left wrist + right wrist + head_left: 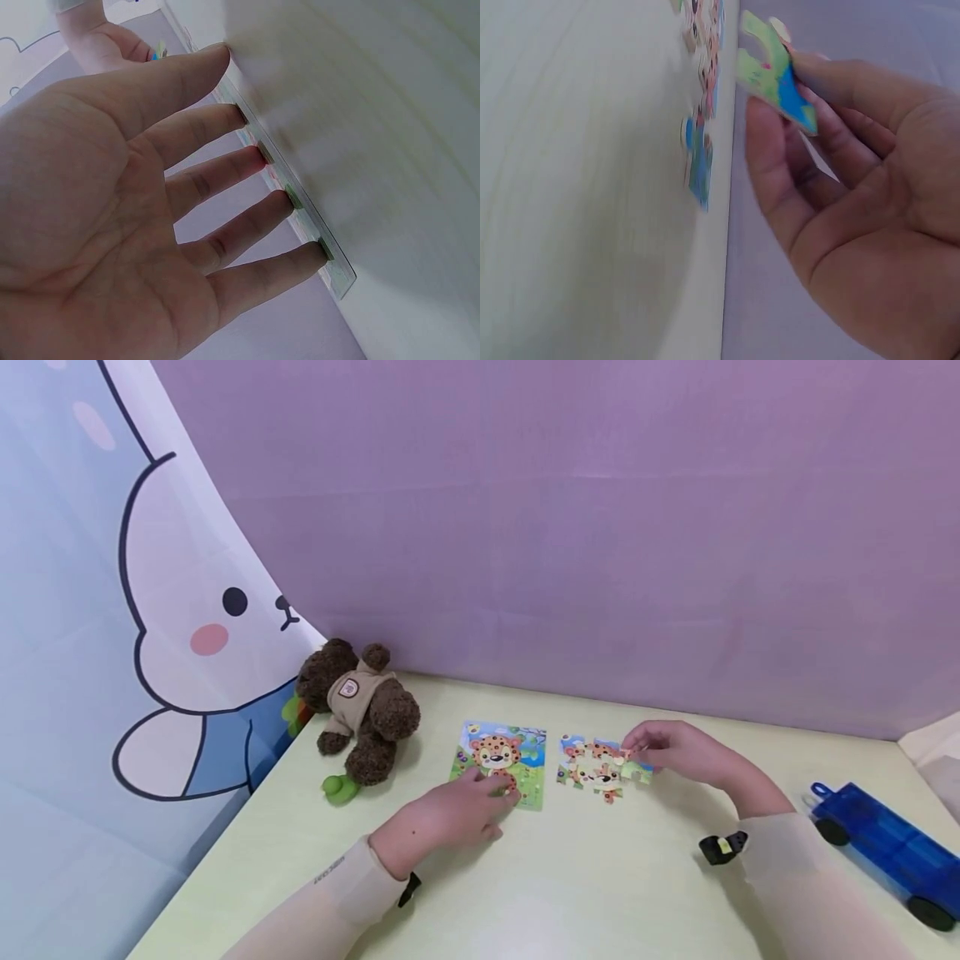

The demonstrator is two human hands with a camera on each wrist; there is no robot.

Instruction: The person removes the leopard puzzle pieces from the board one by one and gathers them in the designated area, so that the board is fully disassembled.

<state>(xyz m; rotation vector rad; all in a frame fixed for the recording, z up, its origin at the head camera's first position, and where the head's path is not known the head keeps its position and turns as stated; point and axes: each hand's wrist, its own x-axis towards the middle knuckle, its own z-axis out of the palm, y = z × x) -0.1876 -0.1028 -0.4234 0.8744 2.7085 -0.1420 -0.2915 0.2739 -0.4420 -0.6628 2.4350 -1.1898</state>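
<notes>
A picture card [531,781] with a spotted leopard cub lies on the table in the head view. My left hand [465,808] rests on its lower left part, and the left wrist view shows the outstretched fingertips touching its surface. Just right of the card sits a partly assembled jigsaw puzzle [597,772] of a similar cub, with gaps at its edges. My right hand [686,752] is at the puzzle's right side. Between thumb and fingers it pinches a green and blue puzzle piece [769,71], raised off the table in the right wrist view.
A brown teddy bear [360,702] in a beige shirt lies at the table's back left, with a small green toy duck [340,789] by it. A blue toy cart [888,847] with black wheels stands at the right. The purple backdrop [570,543] borders the table's far edge.
</notes>
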